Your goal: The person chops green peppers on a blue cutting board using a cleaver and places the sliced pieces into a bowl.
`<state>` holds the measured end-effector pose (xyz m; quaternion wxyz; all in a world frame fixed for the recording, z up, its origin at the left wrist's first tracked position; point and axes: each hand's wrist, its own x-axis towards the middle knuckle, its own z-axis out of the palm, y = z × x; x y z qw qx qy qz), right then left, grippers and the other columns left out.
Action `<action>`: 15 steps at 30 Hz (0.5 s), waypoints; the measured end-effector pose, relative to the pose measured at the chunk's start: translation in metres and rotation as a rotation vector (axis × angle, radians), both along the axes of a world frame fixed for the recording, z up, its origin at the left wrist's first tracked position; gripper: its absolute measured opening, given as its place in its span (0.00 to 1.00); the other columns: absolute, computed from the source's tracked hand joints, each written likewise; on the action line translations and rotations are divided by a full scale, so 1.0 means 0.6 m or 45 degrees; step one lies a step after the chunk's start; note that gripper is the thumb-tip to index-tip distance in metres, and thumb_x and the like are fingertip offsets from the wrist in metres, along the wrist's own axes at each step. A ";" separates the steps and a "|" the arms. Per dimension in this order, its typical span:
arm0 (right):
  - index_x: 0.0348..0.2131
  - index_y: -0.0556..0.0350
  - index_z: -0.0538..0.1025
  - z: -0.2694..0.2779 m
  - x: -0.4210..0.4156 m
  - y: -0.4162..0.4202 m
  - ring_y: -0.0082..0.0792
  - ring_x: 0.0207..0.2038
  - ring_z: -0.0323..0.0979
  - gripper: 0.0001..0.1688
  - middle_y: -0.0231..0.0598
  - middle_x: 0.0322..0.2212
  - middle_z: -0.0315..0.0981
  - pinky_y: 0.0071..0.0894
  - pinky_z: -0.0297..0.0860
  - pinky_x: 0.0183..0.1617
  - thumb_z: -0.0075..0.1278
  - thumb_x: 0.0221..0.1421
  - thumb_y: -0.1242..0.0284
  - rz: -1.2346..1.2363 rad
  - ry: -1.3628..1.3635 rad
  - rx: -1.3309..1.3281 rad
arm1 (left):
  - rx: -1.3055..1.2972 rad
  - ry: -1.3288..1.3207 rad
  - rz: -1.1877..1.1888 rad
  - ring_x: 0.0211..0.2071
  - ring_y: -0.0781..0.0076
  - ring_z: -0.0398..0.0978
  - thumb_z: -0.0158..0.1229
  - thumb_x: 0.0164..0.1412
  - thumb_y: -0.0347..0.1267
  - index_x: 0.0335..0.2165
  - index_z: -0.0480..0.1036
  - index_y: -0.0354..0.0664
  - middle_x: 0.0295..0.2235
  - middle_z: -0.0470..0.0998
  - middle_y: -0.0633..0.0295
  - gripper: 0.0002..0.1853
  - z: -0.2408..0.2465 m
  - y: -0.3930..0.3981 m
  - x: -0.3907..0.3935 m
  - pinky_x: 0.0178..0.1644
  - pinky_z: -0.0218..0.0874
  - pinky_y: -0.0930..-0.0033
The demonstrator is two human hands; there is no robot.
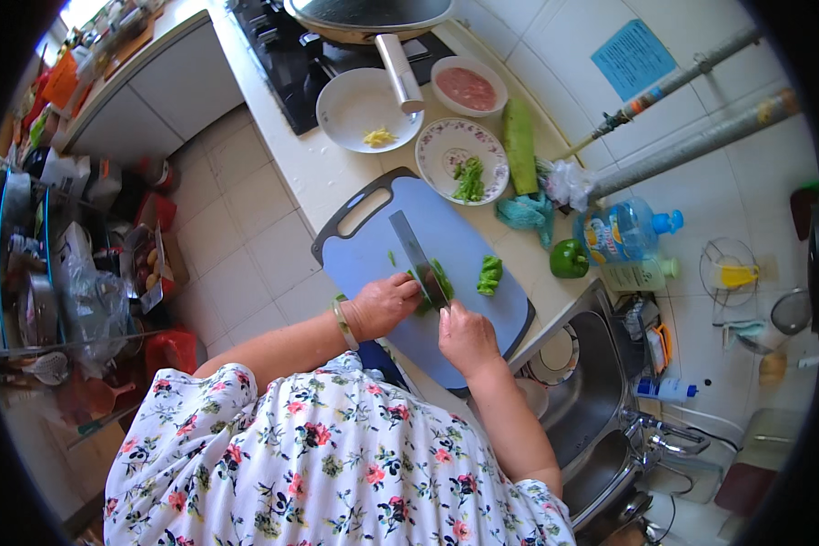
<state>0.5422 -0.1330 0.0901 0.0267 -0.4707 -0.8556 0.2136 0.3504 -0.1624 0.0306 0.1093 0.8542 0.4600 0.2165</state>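
Gripped in my right hand (pixel 469 340) is a kitchen knife, its broad blade (pixel 407 239) pointing away from me over a blue cutting board (pixel 355 252). My left hand (pixel 387 305) has its fingers curled close beside the blade, holding down green vegetable pieces that it partly covers. More cut green vegetable (pixel 441 278) shows on the blade's right side. Farther right on the board lies a crinkled green vegetable piece (pixel 489 275). A small green sliver (pixel 391 258) rests left of the knife.
Beyond the board stand a flowered plate (pixel 430 153) with chopped greens, a white bowl (pixel 341 102) with yellow shreds and a bowl of pinkish meat (pixel 465 89). A pan handle (pixel 401 75) overhangs the white bowl. A green bell pepper (pixel 568 259) sits near the sink (pixel 587 372).
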 end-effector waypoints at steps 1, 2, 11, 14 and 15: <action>0.27 0.58 0.67 0.000 0.001 0.003 0.55 0.22 0.71 0.09 0.53 0.16 0.71 0.51 0.68 0.27 0.42 0.54 0.70 0.010 0.051 0.015 | 0.031 -0.009 -0.006 0.44 0.64 0.67 0.50 0.45 0.27 0.37 0.73 0.39 0.39 0.71 0.61 0.16 -0.002 0.001 0.001 0.44 0.64 0.71; 0.27 0.57 0.67 0.006 0.008 0.000 0.55 0.22 0.71 0.09 0.53 0.16 0.71 0.51 0.68 0.27 0.42 0.54 0.70 0.003 0.011 0.018 | 0.061 -0.019 -0.012 0.44 0.64 0.67 0.50 0.45 0.27 0.37 0.73 0.39 0.39 0.71 0.61 0.16 -0.005 0.003 0.002 0.44 0.64 0.71; 0.26 0.57 0.66 0.065 0.027 -0.032 0.55 0.22 0.72 0.09 0.53 0.17 0.71 0.50 0.68 0.27 0.42 0.54 0.70 0.078 -0.235 -0.094 | 0.075 -0.038 0.015 0.45 0.64 0.67 0.50 0.44 0.27 0.37 0.73 0.39 0.39 0.71 0.60 0.16 -0.007 -0.009 0.001 0.44 0.65 0.71; 0.25 0.57 0.67 0.007 -0.005 -0.013 0.56 0.22 0.71 0.10 0.54 0.17 0.71 0.51 0.68 0.28 0.42 0.55 0.69 -0.044 -0.054 -0.032 | 0.033 -0.025 -0.015 0.45 0.63 0.67 0.50 0.44 0.27 0.37 0.73 0.39 0.40 0.70 0.59 0.17 -0.003 0.003 0.003 0.44 0.65 0.70; 0.25 0.57 0.67 0.004 -0.008 -0.006 0.56 0.22 0.71 0.10 0.54 0.17 0.71 0.51 0.68 0.28 0.42 0.55 0.69 -0.031 -0.020 -0.026 | 0.000 -0.029 -0.031 0.45 0.62 0.67 0.50 0.44 0.27 0.37 0.73 0.39 0.40 0.70 0.59 0.17 -0.004 -0.002 0.005 0.44 0.65 0.70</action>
